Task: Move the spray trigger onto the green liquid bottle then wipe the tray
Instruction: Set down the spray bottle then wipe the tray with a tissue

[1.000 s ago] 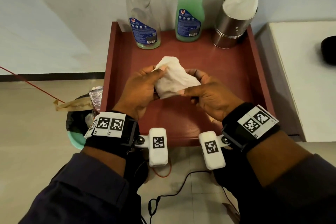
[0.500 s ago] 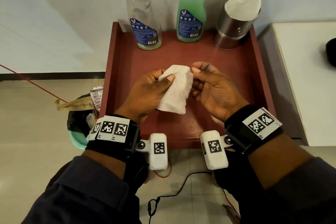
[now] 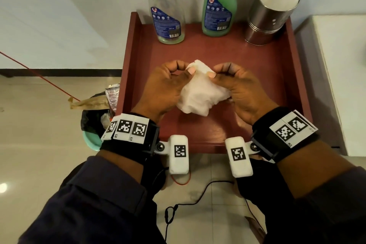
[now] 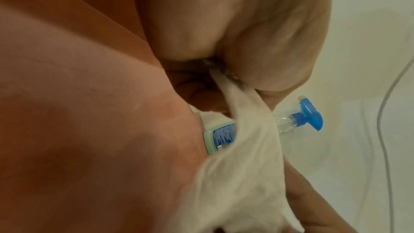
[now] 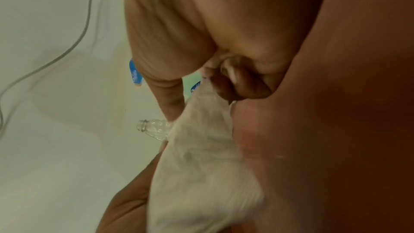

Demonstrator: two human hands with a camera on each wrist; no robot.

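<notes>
A crumpled white tissue (image 3: 200, 93) hangs over the middle of the red-brown tray (image 3: 257, 85). My left hand (image 3: 184, 68) and right hand (image 3: 217, 71) each pinch its top edge between thumb and curled fingers. The wrist views show the tissue (image 4: 246, 166) (image 5: 201, 166) hanging from those pinches. At the tray's back stand the green liquid bottle (image 3: 217, 12) and, to its left, a nearly empty clear bottle (image 3: 168, 20). The blue spray trigger (image 4: 310, 114) sits on the green bottle's neck. The clear bottle's neck (image 5: 152, 128) is open.
A steel canister (image 3: 267, 20) stuffed with white tissue stands at the tray's back right. A bin with a black liner (image 3: 95, 123) sits on the floor to the left. A white counter (image 3: 340, 65) adjoins the tray's right side. A black cable (image 3: 198, 200) lies on the floor.
Half a second ago the left hand held the tissue and the right hand was open beside it. Now the right hand pinches it too, and the tissue hangs bunched between both hands.
</notes>
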